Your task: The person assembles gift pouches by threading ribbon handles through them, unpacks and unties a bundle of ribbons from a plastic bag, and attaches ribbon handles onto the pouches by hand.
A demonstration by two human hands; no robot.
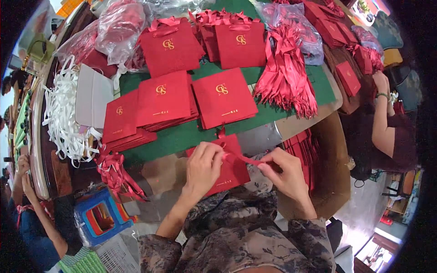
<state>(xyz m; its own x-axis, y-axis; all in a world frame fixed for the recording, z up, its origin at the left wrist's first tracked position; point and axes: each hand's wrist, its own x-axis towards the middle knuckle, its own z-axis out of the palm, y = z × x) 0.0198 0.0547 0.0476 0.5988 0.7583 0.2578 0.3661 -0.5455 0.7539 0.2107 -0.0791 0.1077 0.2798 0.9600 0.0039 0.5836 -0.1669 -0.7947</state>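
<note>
A red paper gift bag (234, 170) lies in front of my body at the table's near edge. My left hand (204, 166) rests over the bag's upper left, thumb and fingers pinched on a red ribbon (246, 159) close to the bag. The ribbon runs across the bag to my right hand (284, 175), whose thumb and forefinger pinch its other part. A small ribbon loop (221, 133) sticks up beyond the bag's top edge. My left fingers hide part of the bag.
Stacks of flat red bags (164, 98) lie on the green table mat (273, 111). Bundled red ribbons (287, 73) hang at the right, white ribbons (68, 113) at the left. Below right stands a cardboard box (334, 159) holding red bags. Other people's hands (381, 82) work at both sides.
</note>
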